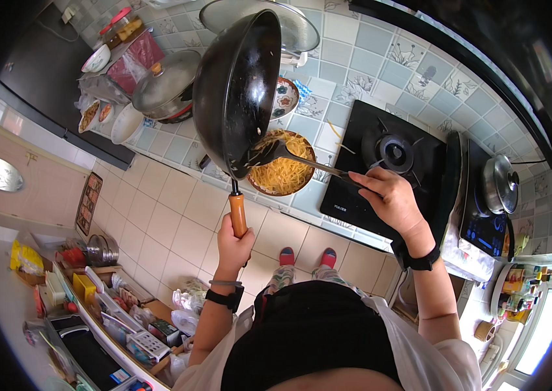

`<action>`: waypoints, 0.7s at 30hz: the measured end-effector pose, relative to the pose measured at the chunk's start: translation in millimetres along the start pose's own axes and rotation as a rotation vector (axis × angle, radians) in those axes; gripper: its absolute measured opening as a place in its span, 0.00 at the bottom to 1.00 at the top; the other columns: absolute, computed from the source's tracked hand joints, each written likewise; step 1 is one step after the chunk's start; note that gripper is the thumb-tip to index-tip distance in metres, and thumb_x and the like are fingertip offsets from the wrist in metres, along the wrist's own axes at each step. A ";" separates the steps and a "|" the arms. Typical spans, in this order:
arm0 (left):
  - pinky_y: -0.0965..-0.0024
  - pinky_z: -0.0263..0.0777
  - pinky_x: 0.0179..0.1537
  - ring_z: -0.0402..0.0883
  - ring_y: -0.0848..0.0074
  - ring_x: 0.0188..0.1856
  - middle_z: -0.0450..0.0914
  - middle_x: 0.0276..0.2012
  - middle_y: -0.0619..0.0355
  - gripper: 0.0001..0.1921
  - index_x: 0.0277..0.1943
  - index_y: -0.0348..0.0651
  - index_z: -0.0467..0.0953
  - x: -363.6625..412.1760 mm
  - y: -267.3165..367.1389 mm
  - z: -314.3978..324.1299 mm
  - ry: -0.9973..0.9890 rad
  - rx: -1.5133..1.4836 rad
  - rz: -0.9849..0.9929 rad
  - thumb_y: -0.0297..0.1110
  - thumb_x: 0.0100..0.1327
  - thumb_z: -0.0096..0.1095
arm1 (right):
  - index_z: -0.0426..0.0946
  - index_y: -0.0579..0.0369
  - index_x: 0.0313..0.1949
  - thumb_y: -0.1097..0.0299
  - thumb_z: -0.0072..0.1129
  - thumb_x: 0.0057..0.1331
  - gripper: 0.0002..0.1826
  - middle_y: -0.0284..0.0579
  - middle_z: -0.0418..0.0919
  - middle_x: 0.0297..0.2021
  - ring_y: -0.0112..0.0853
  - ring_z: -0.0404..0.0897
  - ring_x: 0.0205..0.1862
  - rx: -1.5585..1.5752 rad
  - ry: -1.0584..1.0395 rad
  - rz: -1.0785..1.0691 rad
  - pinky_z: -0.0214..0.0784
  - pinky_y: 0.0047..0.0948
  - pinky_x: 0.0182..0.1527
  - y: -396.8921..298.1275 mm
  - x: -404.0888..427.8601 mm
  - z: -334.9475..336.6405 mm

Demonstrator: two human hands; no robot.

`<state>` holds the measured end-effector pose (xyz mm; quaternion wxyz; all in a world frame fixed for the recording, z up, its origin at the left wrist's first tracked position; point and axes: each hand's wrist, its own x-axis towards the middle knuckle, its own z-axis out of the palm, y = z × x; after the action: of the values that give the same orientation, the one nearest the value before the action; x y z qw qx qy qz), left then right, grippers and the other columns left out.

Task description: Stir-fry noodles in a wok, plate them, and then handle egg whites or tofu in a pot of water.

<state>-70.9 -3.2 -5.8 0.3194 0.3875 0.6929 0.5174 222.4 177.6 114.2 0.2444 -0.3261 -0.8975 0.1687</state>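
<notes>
My left hand (234, 244) grips the wooden handle (238, 215) of a black wok (236, 93), which is tipped on its side. Its rim overhangs the left edge of a bowl (311, 176) heaped with yellow shredded food (283, 171), probably potato strips. In my right hand (389, 198) is the handle of a metal wok spatula (312, 162); its dark head lies by the wok's lower rim, above the shreds. A few scraps cling to the wok's inner wall. The wok hides part of a patterned bowl (285, 97) behind it.
Right of the bowl sits a black gas hob (344, 195), with stray yellow shreds (339, 137) at its left edge. A lidded pan (501, 183) stands on an induction cooker (481, 229). Left of the wok are a lidded pot (166, 85) and a white bowl (127, 122).
</notes>
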 end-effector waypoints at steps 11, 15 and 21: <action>0.75 0.64 0.23 0.67 0.83 0.21 0.68 0.23 0.63 0.15 0.45 0.37 0.68 -0.6 3.2 0.9 0.055 -0.042 0.039 0.20 0.54 0.58 | 0.81 0.43 0.49 0.73 0.63 0.55 0.20 0.38 0.74 0.29 0.38 0.77 0.32 -0.134 0.162 0.033 0.71 0.33 0.34 4.8 15.9 23.2; 0.76 0.65 0.23 0.68 0.84 0.22 0.69 0.24 0.63 0.16 0.47 0.37 0.68 -1.1 -1.9 0.4 0.046 -0.055 0.058 0.20 0.55 0.58 | 0.81 0.44 0.48 0.74 0.63 0.55 0.19 0.38 0.74 0.29 0.38 0.77 0.32 -0.181 0.125 0.031 0.71 0.34 0.34 2.1 21.5 31.9; 0.76 0.65 0.23 0.68 0.83 0.22 0.69 0.24 0.63 0.17 0.48 0.36 0.68 -2.7 3.0 -10.9 0.073 -0.029 0.043 0.20 0.55 0.57 | 0.82 0.44 0.48 0.75 0.63 0.53 0.21 0.37 0.75 0.30 0.36 0.77 0.32 -0.173 0.028 0.032 0.72 0.32 0.35 11.1 -16.5 16.7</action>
<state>-78.0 -10.2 0.1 0.2882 0.3787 0.6881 0.5478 229.9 172.4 89.9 0.2252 -0.3625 -0.8999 0.0896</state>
